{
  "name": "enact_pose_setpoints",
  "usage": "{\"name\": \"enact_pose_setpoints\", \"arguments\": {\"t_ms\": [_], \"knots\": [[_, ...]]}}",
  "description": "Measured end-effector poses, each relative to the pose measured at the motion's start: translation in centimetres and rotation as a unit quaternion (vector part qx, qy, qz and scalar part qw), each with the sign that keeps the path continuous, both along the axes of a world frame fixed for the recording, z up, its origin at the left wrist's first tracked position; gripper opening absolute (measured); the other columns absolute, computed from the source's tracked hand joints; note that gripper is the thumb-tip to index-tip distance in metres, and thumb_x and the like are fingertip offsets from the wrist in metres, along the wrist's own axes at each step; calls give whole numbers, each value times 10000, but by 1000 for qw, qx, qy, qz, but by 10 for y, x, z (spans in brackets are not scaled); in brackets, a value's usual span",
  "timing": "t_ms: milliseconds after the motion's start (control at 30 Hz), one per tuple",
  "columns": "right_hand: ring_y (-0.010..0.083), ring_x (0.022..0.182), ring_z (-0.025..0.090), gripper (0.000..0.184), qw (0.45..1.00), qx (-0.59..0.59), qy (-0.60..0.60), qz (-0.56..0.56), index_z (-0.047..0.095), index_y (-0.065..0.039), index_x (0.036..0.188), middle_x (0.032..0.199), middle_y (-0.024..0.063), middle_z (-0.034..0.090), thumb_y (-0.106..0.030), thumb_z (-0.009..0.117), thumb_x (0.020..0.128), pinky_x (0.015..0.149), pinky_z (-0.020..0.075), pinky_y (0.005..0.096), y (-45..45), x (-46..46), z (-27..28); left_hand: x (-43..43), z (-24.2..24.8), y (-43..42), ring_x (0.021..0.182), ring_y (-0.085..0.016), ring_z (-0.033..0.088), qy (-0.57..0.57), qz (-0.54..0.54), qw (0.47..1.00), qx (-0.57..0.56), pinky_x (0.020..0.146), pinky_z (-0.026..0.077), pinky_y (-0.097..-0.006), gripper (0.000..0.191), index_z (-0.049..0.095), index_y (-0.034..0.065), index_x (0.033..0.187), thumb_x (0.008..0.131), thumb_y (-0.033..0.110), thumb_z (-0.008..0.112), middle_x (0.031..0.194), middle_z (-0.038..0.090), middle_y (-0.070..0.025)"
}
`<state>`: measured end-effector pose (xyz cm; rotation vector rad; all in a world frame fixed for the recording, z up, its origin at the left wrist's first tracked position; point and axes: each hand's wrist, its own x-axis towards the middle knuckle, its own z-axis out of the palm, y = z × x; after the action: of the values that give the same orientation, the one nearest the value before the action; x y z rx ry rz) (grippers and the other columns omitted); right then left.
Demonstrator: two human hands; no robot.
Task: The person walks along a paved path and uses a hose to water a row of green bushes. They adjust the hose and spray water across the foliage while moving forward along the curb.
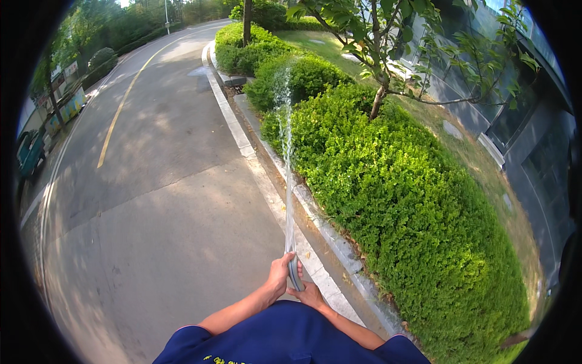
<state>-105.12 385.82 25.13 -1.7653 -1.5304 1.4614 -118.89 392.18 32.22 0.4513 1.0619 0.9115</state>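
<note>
A grey garden hose points away from my body, its mouth uppermost. My left hand is wrapped around it close to the mouth, with the thumb near the opening. Lower down, my right hand grips the same hose just in front of my dark blue shirt. A jet of water leaves the mouth, runs forward above the kerb and breaks into drops. The spray overlaps the clipped green hedge in the view; where the drops land is hard to tell. The rest of the hose is hidden below my hands.
An asphalt road with a yellow line lies on the left. A pale stone kerb runs beside the hedge. A small tree rises from the bushes, its branches reaching right. A glass-fronted building stands at the right.
</note>
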Motion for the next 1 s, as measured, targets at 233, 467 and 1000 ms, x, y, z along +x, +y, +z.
{"name": "enact_pose_setpoints", "arguments": {"t_ms": [233,467,1000], "knots": [[261,776,678,596,997,-51,-10,-59,714,-32,881,776,141,693,-604,754,718,741,507,387,-13,14,-7,22,2,9,686,-208,586,-17,-53,998,-32,684,506,-344,264,565,0,953,971,258,516,781,617,-90],[267,770,678,603,993,-67,-12,-98,705,-16,851,762,139,689,-604,744,725,732,506,393,-26,31,-5,48,-4,6,665,-197,590,-5,-127,991,-27,673,508,-331,272,593,-3,963,974,260,524,775,627,-86],[384,922,684,800,996,-46,-24,-73,670,96,1039,922,287,689,-634,723,715,834,516,426,-24,27,-25,45,-2,0,617,-202,570,12,-153,988,9,643,490,-336,304,595,-18,904,967,271,526,736,617,-97]]}}
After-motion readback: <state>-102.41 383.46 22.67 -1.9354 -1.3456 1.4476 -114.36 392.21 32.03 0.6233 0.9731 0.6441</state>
